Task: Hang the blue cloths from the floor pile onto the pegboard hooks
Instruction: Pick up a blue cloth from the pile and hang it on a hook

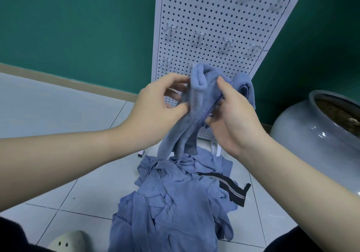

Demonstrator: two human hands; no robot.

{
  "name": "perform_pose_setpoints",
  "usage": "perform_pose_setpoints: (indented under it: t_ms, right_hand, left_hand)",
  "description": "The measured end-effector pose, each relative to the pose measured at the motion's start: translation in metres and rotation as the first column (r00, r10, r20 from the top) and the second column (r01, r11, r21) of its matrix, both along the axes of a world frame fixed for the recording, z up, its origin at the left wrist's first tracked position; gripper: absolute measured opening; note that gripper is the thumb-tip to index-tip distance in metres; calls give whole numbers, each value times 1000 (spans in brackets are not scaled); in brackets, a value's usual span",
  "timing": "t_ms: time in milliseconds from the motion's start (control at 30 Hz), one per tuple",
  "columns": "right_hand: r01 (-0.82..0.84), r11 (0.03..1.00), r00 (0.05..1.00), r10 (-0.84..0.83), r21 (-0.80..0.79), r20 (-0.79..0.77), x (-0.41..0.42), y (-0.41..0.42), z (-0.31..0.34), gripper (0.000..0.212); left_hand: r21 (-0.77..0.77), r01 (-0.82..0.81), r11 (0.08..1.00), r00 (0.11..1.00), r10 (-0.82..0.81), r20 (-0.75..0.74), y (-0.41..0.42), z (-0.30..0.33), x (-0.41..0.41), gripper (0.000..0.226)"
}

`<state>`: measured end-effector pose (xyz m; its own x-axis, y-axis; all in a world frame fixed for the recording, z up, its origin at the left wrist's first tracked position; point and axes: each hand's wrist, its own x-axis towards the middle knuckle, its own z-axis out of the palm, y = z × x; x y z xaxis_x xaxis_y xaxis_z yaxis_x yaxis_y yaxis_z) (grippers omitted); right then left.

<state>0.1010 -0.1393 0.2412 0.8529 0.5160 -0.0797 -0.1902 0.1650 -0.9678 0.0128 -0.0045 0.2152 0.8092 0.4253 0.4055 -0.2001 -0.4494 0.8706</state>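
blue cloth (196, 103) | bunched, stitched hem showing | pinched by both hands

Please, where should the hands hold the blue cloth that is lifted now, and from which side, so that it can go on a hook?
Best along the stitched hem at the top of the blue cloth, pinched from both sides. The left hand and right hand already grip there. The hem looks firmer, and the rest hangs down toward the floor pile, so a spread top edge should probably slip over a pegboard hook.

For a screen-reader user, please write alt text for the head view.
Both hands, left hand and right hand, hold up a blue cloth above the floor pile, before a white pegboard with bare hooks.
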Motion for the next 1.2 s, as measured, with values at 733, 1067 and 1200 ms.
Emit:
perform_pose_setpoints:
  t_ms: [733, 1067, 1200]
  right_hand:
    - [-227, 974, 960, 225, -4, 164, -12, -1, 1, 39]
    - [-76, 973, 997, 70, 216, 36, 2, -4, 32, 27]
    - [-14, 946, 1000, 17, 324, -6, 15, -11, 44, 36]
  left_hand:
    - [-229, 63, 971, 992, -86, -96, 1, 0, -3, 54]
    - [-214, 176, 961, 933, -232, -276, -9, -21, -10, 24]
    - [-41, 154, 987, 920, -158, -357, -7, -31, -13, 16]
